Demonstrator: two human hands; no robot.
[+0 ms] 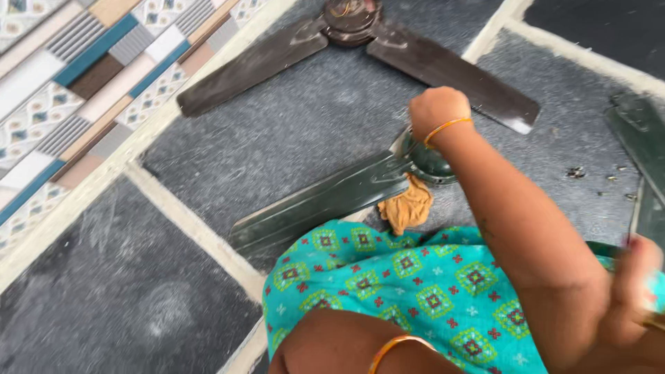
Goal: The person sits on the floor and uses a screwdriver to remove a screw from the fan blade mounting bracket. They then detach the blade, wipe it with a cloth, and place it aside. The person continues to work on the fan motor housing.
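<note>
A dark green ceiling fan lies on the grey stone floor, one long blade pointing left and its round hub just ahead of my knee. My right hand, an orange bangle on its wrist, is closed in a fist on the top of that hub; its fingers are hidden from me. An orange-brown rag lies crumpled beneath the hub. My left forearm, with a bangle, shows at the bottom edge, and the hand itself is out of frame. Teal patterned cloth covers my lap.
A brown ceiling fan lies further away, its blades spread left and right. More dark green blades lie at the right edge, with small loose bits near them. Patterned tiles run along the left. A blurred skin-toned shape sits at the right.
</note>
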